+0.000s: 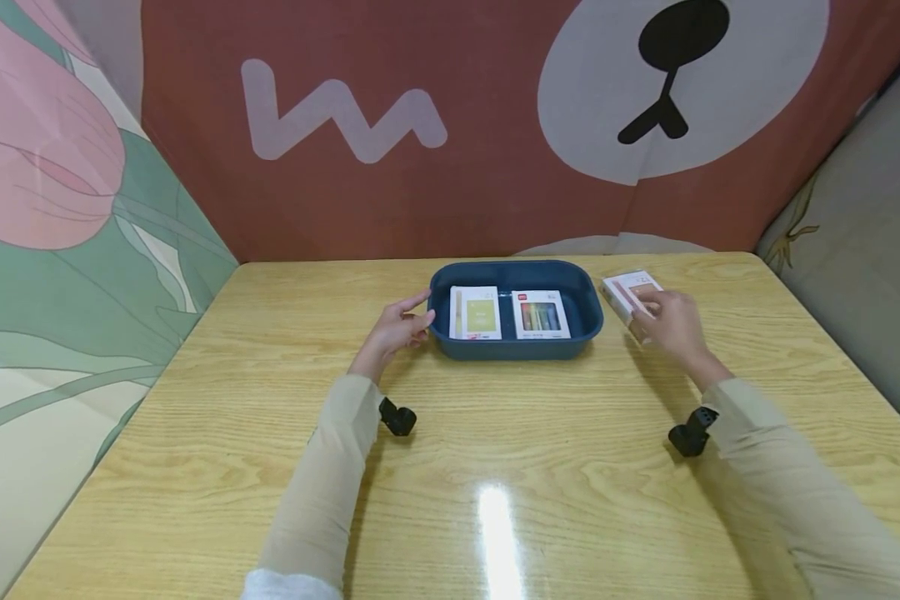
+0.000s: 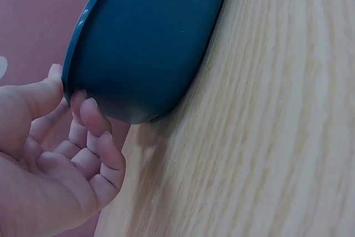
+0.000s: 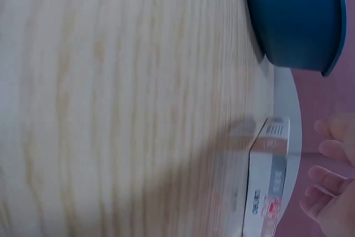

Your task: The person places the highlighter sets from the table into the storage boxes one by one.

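Note:
A dark blue two-section tray [image 1: 513,350] stands on the table. My left hand [image 1: 393,333] grips its left end; in the left wrist view the thumb [image 2: 55,73] is at the rim and curled fingers meet the outer wall. Inside lie a white box with a yellow-green panel [image 1: 482,317] in the left section and one picturing coloured sticks [image 1: 542,317] in the right. Just right of the tray, a white box with a pinkish-brown band [image 1: 630,283] lies flat on the tabletop. My right hand [image 1: 671,321] hovers over it, its loosely bent fingers [image 3: 327,181] apart from it.
The light wood table [image 1: 450,433] meets a brown cloth backdrop [image 1: 487,192] just behind the tray. Patterned panels flank it on the left [image 1: 60,333] and right [image 1: 870,250]. A black wrist camera [image 1: 397,417] sits at the left cuff, another [image 1: 690,432] at the right.

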Action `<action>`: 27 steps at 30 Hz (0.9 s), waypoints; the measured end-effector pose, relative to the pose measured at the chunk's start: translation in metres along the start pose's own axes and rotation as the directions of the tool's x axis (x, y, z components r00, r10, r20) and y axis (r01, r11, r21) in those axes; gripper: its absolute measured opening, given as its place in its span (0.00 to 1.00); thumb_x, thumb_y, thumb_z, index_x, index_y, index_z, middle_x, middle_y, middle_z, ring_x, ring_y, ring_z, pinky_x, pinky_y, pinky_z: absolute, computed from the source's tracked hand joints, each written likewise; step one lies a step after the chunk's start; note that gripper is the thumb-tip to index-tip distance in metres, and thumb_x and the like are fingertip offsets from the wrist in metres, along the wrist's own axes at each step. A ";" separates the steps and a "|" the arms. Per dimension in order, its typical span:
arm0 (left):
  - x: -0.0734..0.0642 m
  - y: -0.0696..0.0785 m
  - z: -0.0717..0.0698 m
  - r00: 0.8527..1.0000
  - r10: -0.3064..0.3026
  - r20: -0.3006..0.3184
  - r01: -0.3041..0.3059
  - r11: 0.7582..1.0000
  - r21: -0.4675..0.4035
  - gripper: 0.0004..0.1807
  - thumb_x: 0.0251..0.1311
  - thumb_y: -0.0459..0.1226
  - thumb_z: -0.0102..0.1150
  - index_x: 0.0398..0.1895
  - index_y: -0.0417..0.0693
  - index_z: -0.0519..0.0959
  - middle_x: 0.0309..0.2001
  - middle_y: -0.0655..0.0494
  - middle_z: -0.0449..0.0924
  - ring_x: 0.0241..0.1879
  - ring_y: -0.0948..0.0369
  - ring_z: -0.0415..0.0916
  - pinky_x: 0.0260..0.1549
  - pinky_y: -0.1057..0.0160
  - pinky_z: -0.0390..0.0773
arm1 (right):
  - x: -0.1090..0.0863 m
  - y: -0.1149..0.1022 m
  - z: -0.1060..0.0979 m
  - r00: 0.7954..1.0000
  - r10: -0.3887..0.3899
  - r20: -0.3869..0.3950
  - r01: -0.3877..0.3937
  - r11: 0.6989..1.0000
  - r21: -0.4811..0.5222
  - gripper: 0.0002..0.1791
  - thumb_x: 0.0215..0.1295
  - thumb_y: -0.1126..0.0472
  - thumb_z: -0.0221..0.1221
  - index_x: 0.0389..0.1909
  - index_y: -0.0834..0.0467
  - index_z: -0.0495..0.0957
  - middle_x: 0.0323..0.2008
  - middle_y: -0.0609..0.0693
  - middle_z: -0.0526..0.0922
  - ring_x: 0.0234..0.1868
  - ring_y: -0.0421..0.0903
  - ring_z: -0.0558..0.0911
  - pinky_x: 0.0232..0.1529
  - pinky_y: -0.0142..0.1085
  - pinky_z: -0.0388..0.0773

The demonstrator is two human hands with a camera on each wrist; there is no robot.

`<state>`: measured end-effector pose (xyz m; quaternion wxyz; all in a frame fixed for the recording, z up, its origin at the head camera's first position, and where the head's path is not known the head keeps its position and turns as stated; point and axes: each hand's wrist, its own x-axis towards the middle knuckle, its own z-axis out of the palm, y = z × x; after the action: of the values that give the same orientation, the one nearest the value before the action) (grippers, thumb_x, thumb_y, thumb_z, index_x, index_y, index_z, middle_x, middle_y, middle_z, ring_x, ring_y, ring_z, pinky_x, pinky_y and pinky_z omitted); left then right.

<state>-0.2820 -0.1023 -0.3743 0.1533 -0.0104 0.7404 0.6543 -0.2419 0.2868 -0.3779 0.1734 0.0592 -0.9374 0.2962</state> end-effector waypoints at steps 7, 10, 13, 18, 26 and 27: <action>0.001 -0.001 0.000 1.000 0.005 0.000 -0.005 1.000 0.000 0.26 0.60 0.35 0.53 0.62 0.59 0.66 0.26 0.47 0.70 0.23 0.56 0.67 0.25 0.62 0.67 | 0.000 0.009 -0.006 0.998 0.045 0.040 -0.043 0.998 -0.036 0.19 0.59 0.67 0.54 0.44 0.80 0.70 0.44 0.76 0.69 0.47 0.68 0.67 0.49 0.55 0.61; 0.002 -0.001 0.000 1.000 0.003 -0.001 -0.003 1.000 -0.002 0.26 0.60 0.35 0.53 0.62 0.59 0.66 0.25 0.47 0.69 0.23 0.56 0.68 0.24 0.63 0.67 | 0.000 0.013 -0.008 0.999 0.024 0.028 -0.022 0.998 -0.059 0.18 0.57 0.67 0.55 0.41 0.80 0.72 0.41 0.75 0.71 0.48 0.68 0.65 0.53 0.56 0.54; 0.003 -0.002 0.000 1.000 0.005 -0.002 -0.005 1.000 -0.006 0.25 0.60 0.34 0.53 0.62 0.59 0.66 0.25 0.46 0.69 0.23 0.57 0.68 0.24 0.63 0.67 | 0.000 0.016 -0.009 0.999 0.015 0.038 -0.012 0.996 -0.094 0.18 0.57 0.67 0.56 0.40 0.80 0.72 0.41 0.75 0.72 0.48 0.68 0.65 0.53 0.56 0.53; 0.003 -0.003 -0.001 1.000 0.016 -0.004 -0.016 1.000 0.001 0.25 0.60 0.34 0.53 0.62 0.58 0.66 0.26 0.46 0.70 0.22 0.57 0.68 0.23 0.64 0.68 | -0.001 0.020 -0.011 0.994 0.060 0.089 -0.046 0.987 -0.153 0.20 0.58 0.64 0.56 0.42 0.80 0.71 0.41 0.74 0.72 0.48 0.69 0.64 0.51 0.57 0.52; 0.002 -0.003 -0.001 1.000 0.019 -0.003 -0.019 1.000 0.005 0.25 0.60 0.34 0.53 0.62 0.57 0.66 0.25 0.46 0.69 0.22 0.57 0.68 0.23 0.64 0.68 | 0.000 0.025 -0.012 0.968 0.166 0.186 -0.134 0.976 -0.169 0.26 0.61 0.57 0.54 0.47 0.78 0.67 0.45 0.76 0.68 0.50 0.70 0.62 0.51 0.57 0.55; 0.002 -0.002 -0.001 1.000 0.017 -0.003 -0.017 1.000 0.006 0.25 0.60 0.34 0.53 0.62 0.58 0.66 0.25 0.46 0.69 0.22 0.57 0.68 0.23 0.64 0.68 | 0.000 0.026 -0.012 0.964 0.174 0.201 -0.141 0.976 -0.168 0.28 0.62 0.55 0.53 0.48 0.79 0.67 0.46 0.76 0.68 0.50 0.70 0.63 0.51 0.57 0.57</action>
<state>-0.2838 -0.1031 -0.3771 0.1467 -0.0047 0.7426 0.6534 -0.2439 0.3151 -0.3826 0.0511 0.0023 -0.9722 0.2284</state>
